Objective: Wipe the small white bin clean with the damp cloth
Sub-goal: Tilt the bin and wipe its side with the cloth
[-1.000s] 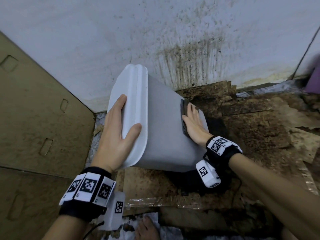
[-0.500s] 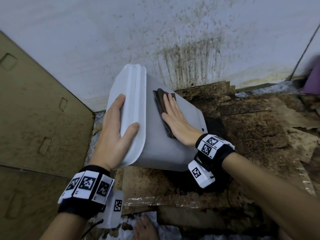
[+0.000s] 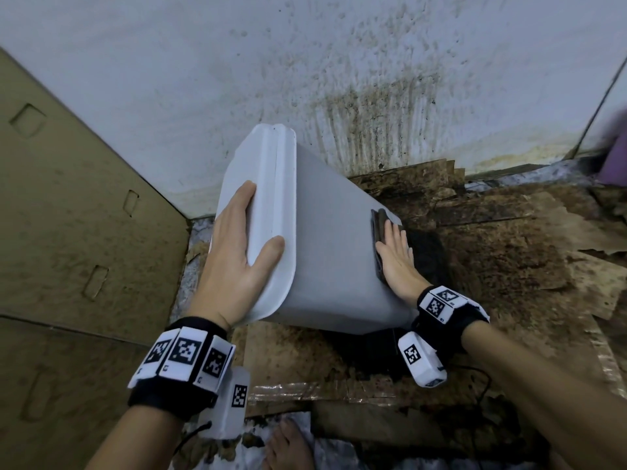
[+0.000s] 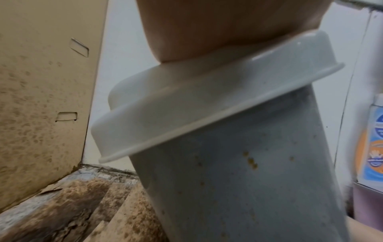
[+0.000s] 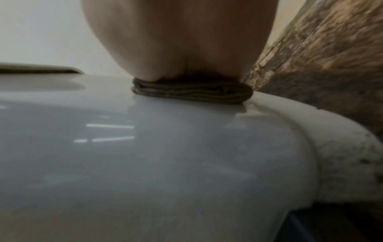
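The left hand (image 3: 237,262) is gripping the lid end of the white bin (image 3: 332,262), fingers over the top and thumb hooked on the rim, keeping it tipped against the stained wall (image 3: 305,62). To the right, the right hand (image 3: 397,259) is pressing the folded cloth (image 3: 377,232) flat onto the bin's side near its base, fingers straight. My worry is the cloth sliding off that edge onto the filthy cardboard (image 3: 509,252), or the bin slipping if the push is too hard. The left wrist view is showing yellowish specks low on the bin that the head view isn't showing.
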Demonstrator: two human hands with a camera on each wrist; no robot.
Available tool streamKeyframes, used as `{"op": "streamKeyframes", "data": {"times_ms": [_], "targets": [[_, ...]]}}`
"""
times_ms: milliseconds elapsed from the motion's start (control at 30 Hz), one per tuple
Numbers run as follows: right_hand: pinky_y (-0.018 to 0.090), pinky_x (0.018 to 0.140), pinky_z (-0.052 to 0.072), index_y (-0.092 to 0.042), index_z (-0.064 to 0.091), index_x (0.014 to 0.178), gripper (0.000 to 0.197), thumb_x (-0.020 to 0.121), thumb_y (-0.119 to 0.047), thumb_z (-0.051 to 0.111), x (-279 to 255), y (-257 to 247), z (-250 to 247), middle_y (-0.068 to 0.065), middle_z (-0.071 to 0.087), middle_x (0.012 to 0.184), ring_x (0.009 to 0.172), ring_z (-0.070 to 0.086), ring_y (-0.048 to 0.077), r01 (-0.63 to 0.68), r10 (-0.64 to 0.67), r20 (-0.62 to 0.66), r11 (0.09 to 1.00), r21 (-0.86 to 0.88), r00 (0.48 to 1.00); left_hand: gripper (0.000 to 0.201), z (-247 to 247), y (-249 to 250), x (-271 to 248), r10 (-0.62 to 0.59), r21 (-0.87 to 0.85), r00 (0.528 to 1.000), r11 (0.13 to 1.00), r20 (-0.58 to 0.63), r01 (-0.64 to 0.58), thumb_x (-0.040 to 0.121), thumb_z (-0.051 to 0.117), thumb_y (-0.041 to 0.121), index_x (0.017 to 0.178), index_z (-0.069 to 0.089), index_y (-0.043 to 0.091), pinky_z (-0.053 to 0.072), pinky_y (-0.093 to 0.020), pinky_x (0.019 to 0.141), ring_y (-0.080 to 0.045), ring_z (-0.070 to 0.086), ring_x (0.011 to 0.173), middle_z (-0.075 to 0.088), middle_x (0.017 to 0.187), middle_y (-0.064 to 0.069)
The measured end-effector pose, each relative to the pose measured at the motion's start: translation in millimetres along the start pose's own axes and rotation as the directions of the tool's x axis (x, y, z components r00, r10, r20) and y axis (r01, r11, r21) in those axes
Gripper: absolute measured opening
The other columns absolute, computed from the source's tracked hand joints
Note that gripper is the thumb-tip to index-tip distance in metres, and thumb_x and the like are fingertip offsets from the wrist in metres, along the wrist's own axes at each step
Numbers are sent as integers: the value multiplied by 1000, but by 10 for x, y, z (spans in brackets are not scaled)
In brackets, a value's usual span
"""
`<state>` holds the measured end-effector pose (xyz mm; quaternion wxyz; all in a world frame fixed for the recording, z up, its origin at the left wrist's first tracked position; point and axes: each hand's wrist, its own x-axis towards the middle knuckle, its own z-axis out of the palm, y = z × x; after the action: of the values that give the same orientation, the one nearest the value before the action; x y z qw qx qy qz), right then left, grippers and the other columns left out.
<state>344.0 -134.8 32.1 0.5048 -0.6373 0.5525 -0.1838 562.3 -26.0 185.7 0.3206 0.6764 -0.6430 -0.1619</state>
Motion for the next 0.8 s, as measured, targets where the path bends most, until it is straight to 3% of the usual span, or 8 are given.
{"op": "streamKeyframes", "data": {"times_ms": [100, 267, 433, 633, 800], "targets": [[38, 122, -15, -25, -11, 158, 59, 108, -24, 19, -74, -147, 103, -2, -18, 166, 150, -23, 9, 21, -19, -49, 999, 39, 999, 85, 2, 4, 15, 5, 27, 1000, 1000, -8, -5, 86, 42, 59, 159, 21, 22, 19, -29, 120, -7, 21, 150, 24, 164, 11], [34, 123, -9, -33, -10, 158, 59, 107, -28, 19, -433, -658, 265, -13, -17, 165, 149, -18, 0, 191, -188, -39, 977, 97, 981, 86, 12, 5, 14, 9, 41, 1000, 999, -16, -8, 86, 41, 59, 159, 21, 20, 18, -25, 118, -8, 22, 150, 25, 164, 8], [26, 122, -8, -27, -6, 160, 61, 102, -32, 14, -686, -944, 410, -11, -11, 167, 150, -14, -2, 374, -369, -84, 926, 47, 926, 86, 18, 9, 13, 9, 43, 1000, 999, -18, -8, 86, 41, 59, 160, 21, 18, 18, -25, 119, -8, 21, 150, 24, 165, 6], [34, 126, 7, -28, 11, 160, 54, 107, -34, 19, -677, -652, 490, -16, 6, 166, 151, 1, -4, 458, -430, -275, 888, 42, 860, 86, 48, 98, 13, 13, 45, 1000, 999, -16, -12, 86, 42, 58, 159, 21, 20, 17, -25, 119, -7, 21, 149, 24, 164, 7], [31, 125, 8, -27, 14, 160, 57, 104, -39, 17, -637, -116, 517, -16, 9, 166, 151, 3, -4, 348, -324, -319, 937, 19, 891, 85, 8, 24, -7, 12, 24, 1000, 1000, -18, -11, 86, 42, 59, 159, 21, 21, 18, -30, 120, -7, 21, 150, 24, 164, 8]]}}
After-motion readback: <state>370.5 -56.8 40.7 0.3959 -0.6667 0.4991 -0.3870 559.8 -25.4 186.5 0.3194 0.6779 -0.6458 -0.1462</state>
